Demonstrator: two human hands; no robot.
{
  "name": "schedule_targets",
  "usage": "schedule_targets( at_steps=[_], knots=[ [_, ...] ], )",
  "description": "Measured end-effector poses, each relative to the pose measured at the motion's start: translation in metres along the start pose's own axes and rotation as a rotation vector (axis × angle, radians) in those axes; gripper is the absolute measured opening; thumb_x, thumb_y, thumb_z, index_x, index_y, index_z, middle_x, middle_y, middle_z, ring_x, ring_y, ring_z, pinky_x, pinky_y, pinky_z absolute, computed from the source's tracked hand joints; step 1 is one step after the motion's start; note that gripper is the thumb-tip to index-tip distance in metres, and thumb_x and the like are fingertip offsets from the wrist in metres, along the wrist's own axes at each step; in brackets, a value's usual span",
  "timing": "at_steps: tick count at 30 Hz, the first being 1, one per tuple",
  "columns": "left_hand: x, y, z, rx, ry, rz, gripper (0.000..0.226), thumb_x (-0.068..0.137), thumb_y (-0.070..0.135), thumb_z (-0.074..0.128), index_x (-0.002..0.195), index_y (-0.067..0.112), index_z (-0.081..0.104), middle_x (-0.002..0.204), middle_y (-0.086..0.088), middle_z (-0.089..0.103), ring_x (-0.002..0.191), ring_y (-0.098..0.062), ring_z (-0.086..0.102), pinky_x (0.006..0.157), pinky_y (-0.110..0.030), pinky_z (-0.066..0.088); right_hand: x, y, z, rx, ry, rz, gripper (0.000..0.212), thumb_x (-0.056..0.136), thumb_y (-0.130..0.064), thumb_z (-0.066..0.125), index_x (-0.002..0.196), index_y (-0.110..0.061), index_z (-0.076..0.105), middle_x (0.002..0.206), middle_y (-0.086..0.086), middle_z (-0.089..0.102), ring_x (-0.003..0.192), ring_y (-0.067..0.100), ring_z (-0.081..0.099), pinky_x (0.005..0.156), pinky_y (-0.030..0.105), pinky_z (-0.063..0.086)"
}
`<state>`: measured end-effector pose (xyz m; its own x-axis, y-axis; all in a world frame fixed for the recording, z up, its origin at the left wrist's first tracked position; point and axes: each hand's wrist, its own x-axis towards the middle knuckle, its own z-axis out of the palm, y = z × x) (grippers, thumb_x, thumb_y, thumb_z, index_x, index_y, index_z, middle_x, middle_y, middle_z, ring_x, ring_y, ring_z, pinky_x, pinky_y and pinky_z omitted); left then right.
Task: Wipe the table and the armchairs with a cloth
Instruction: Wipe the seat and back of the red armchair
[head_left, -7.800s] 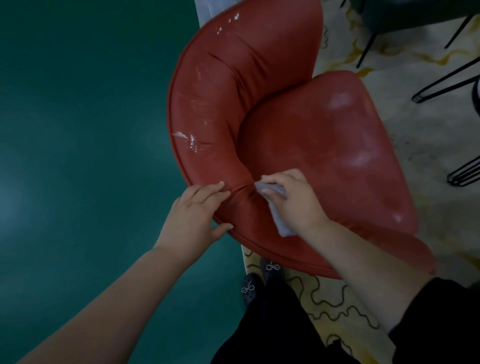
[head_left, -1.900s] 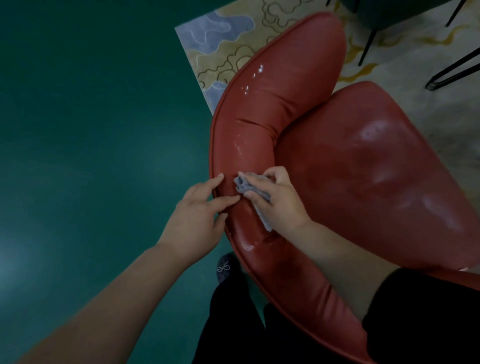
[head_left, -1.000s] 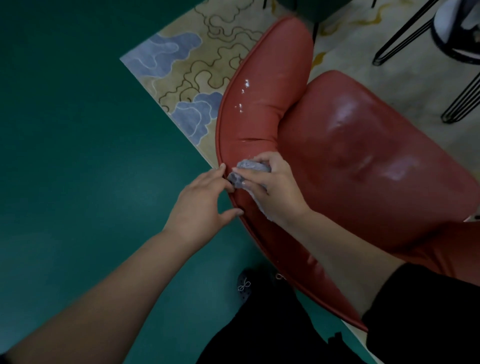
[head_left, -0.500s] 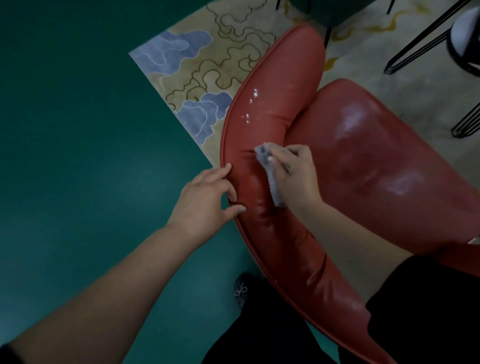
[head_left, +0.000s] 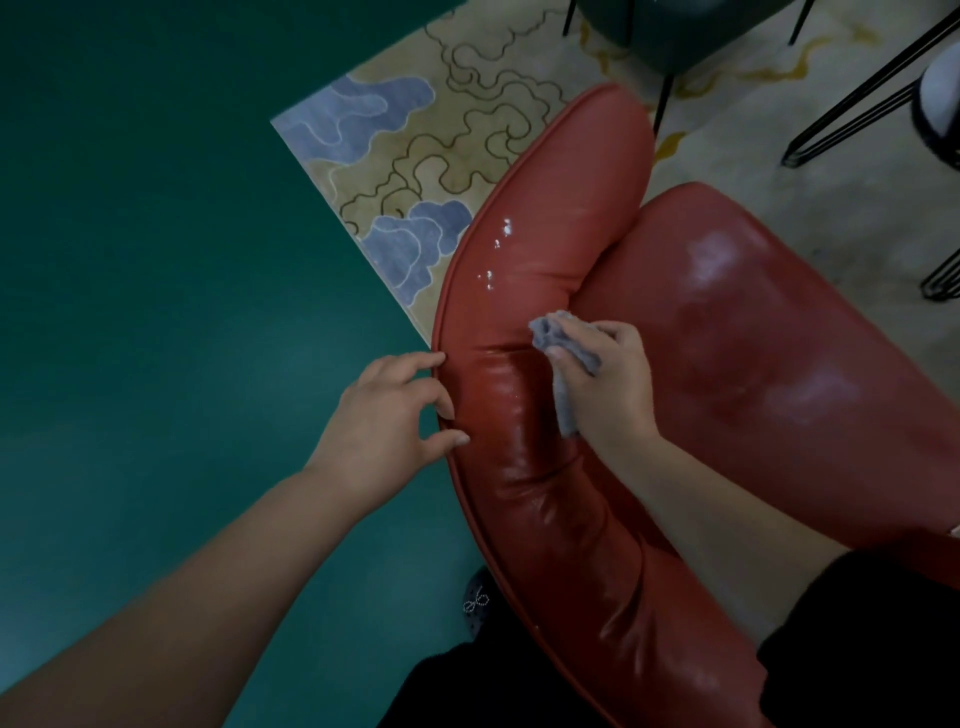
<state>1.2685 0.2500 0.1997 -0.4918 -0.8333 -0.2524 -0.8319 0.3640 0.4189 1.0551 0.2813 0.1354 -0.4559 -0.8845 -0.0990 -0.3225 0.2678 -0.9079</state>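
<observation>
A red leather armchair (head_left: 727, 364) fills the middle and right of the view, its curved backrest (head_left: 524, 270) running from top centre to the bottom. My right hand (head_left: 608, 384) grips a small grey cloth (head_left: 558, 343) and presses it on the inner face of the backrest, near the seam with the seat. My left hand (head_left: 389, 415) rests on the backrest's outer piped edge, fingers lightly curled against it, holding nothing. The leather below the cloth shines wet.
A patterned beige and blue rug (head_left: 415, 171) lies under the chair, meeting a green floor (head_left: 156, 312) on the left. A dark green chair (head_left: 675, 31) and black wire legs (head_left: 857, 104) stand at the top right. My shoe (head_left: 478, 603) shows below the backrest.
My right hand with the cloth has slid from the backrest's outer edge across to its inner face, toward the seat. My left hand stays on the outer edge.
</observation>
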Motion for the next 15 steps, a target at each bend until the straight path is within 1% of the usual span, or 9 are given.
schedule_targets(
  at_steps=[2, 3, 4, 6, 7, 8, 11, 15],
  knots=[
    [0.001, -0.001, 0.001, 0.005, 0.012, -0.003, 0.022, 0.071, 0.043, 0.077, 0.081, 0.027, 0.066, 0.138, 0.009, 0.047, 0.126, -0.015, 0.039, 0.105, -0.037, 0.034, 0.007, -0.012, 0.005, 0.02, 0.017, -0.062, 0.035, 0.084, -0.016, 0.068, 0.113, -0.035, 0.065, 0.111, -0.008, 0.047, 0.103, -0.002, 0.051, 0.091, 0.003, 0.035],
    [0.001, -0.001, 0.002, 0.003, 0.019, -0.006, 0.023, 0.071, 0.042, 0.078, 0.081, 0.026, 0.066, 0.137, 0.008, 0.048, 0.125, -0.016, 0.041, 0.105, -0.037, 0.034, 0.011, -0.018, 0.01, -0.003, -0.022, -0.113, 0.034, 0.083, -0.015, 0.069, 0.112, -0.032, 0.067, 0.113, -0.005, 0.047, 0.106, 0.003, 0.051, 0.094, 0.007, 0.036],
    [0.001, 0.0, 0.003, 0.001, 0.025, -0.008, 0.024, 0.07, 0.041, 0.079, 0.081, 0.024, 0.065, 0.136, 0.007, 0.049, 0.124, -0.017, 0.042, 0.104, -0.036, 0.034, 0.013, -0.022, 0.015, -0.044, -0.095, -0.17, 0.032, 0.082, -0.015, 0.069, 0.111, -0.029, 0.069, 0.116, -0.003, 0.045, 0.108, 0.008, 0.05, 0.096, 0.012, 0.037],
    [0.002, 0.001, 0.005, 0.009, 0.031, -0.005, 0.027, 0.069, 0.041, 0.08, 0.081, 0.022, 0.063, 0.135, 0.004, 0.049, 0.122, -0.019, 0.043, 0.102, -0.035, 0.035, 0.012, -0.027, 0.022, -0.175, -0.274, -0.271, 0.03, 0.085, -0.015, 0.066, 0.109, -0.031, 0.07, 0.118, -0.004, 0.04, 0.111, 0.01, 0.047, 0.096, 0.018, 0.039],
    [0.003, 0.001, 0.005, 0.013, 0.028, 0.0, 0.028, 0.069, 0.041, 0.079, 0.081, 0.022, 0.062, 0.134, 0.003, 0.049, 0.121, -0.019, 0.043, 0.102, -0.036, 0.036, 0.009, -0.026, 0.023, -0.229, -0.333, -0.299, 0.029, 0.086, -0.016, 0.064, 0.108, -0.033, 0.07, 0.118, -0.005, 0.039, 0.112, 0.011, 0.044, 0.096, 0.019, 0.039],
    [0.003, 0.001, 0.005, 0.014, 0.022, 0.007, 0.028, 0.069, 0.042, 0.079, 0.08, 0.023, 0.062, 0.133, 0.003, 0.049, 0.121, -0.019, 0.043, 0.101, -0.038, 0.037, 0.007, -0.024, 0.022, -0.256, -0.359, -0.31, 0.029, 0.087, -0.016, 0.063, 0.108, -0.034, 0.07, 0.119, -0.004, 0.039, 0.113, 0.013, 0.043, 0.096, 0.021, 0.04],
    [0.008, -0.001, 0.002, 0.017, 0.002, 0.026, 0.026, 0.071, 0.046, 0.075, 0.077, 0.026, 0.06, 0.129, 0.004, 0.048, 0.12, -0.018, 0.043, 0.1, -0.041, 0.038, 0.006, -0.02, 0.014, -0.288, -0.349, -0.34, 0.024, 0.087, -0.015, 0.065, 0.103, -0.03, 0.073, 0.117, 0.003, 0.043, 0.111, 0.018, 0.045, 0.092, 0.028, 0.043],
    [0.015, -0.005, 0.0, 0.026, 0.0, 0.063, 0.024, 0.076, 0.048, 0.07, 0.074, 0.026, 0.061, 0.122, 0.006, 0.048, 0.117, -0.015, 0.044, 0.097, -0.037, 0.039, 0.005, -0.019, 0.007, -0.38, -0.344, -0.341, 0.019, 0.087, -0.016, 0.063, 0.1, -0.027, 0.073, 0.115, 0.008, 0.046, 0.105, 0.026, 0.048, 0.084, 0.04, 0.049]
  ],
)
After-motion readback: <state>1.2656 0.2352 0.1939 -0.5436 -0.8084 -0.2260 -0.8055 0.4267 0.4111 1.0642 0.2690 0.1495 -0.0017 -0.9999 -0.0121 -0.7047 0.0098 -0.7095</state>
